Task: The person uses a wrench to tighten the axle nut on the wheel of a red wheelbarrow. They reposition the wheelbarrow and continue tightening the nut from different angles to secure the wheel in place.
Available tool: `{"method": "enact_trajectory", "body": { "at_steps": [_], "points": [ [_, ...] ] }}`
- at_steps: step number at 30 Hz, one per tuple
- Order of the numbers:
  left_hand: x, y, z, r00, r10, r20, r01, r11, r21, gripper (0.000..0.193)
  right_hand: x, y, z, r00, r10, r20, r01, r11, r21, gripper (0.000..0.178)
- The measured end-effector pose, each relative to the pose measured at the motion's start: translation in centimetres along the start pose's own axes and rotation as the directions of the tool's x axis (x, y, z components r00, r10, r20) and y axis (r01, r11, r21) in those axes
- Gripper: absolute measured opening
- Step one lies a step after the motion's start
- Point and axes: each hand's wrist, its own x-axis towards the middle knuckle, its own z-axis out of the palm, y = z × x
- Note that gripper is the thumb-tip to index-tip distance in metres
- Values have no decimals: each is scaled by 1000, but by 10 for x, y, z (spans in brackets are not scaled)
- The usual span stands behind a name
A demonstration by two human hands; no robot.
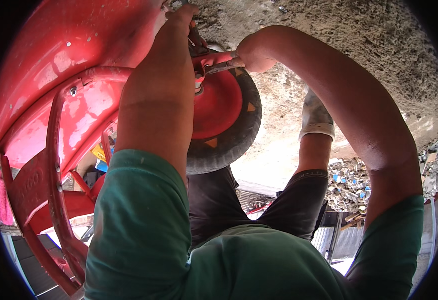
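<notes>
Nearest the camera, a green shirt (239,265) fills the lower part of the view, and both forearms reach away from it toward the wheel (224,120) of an upturned red wheelbarrow (54,65). The wheel, a black tyre around a red hub, sits between the forearms, just beyond the dark shorts (219,200) and a bent knee.

The left hand (181,17) is pressed against the frame at the axle; its fingers are hidden behind the wrist, so whether anything is gripped cannot be told. The right hand (254,52) is closed around a metal tool (221,65), probably a spanner, whose tip meets the red bracket (206,62) beside the hub.

The step in hand is judged to be work on the axle fastening. It would be done well if the tool were seated fully on the nut before force is applied, the pull kept square to the axle, and the frame steadied by the left hand so the wheel does not twist.

Farther off, rough sandy ground (339,40) and a heap of rubble (349,185) can be seen.
</notes>
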Motion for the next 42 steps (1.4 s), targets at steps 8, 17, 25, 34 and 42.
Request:
{"method": "enact_trajectory", "body": {
  "at_steps": [8, 17, 25, 34, 42],
  "points": [
    [2, -2, -2, 1000, 7, -18, -7, 1000, -4, 91, -11, -6, -34, 990, 135, 47, -135, 991, 5, 36],
    [0, 0, 1, 1000, 19, -24, -19, 1000, -12, 82, 11, 14, 25, 999, 7, 43, -31, 798, 602, 56],
    [-14, 6, 6, 987, -24, -160, 23, 1000, -8, 61, 26, 3, 66, 997, -48, -61, 77, 509, 857, 43],
    [-3, 3, 3, 982, -69, -176, 66, 998, -24, 50, -34, -17, 81, 972, -181, -151, 159, 31, 987, 84],
    [-1, 8, -2, 999, -32, -4, 32, 999, 22, 105, -61, -66, 84, 977, 31, -209, 209, -19, 978, 87]
  ]
}}
